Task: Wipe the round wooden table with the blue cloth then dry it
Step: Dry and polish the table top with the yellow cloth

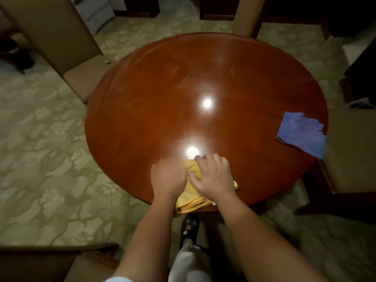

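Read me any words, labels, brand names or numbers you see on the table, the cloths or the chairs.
No readable text anywhere.
Small white tag at the edge of the yellow cloth under both hands: too small and blurred to read.
Blue cloth on the round wooden table: no print visible.
Tan upholstered chairs: no labels visible.

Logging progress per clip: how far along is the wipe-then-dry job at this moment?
Wiping looks finished: the blue cloth lies set aside at the round wooden table's right edge, untouched. Drying is in hand: left hand and right hand both press on a yellow cloth at the near edge. The far surface seemingly remains to dry.
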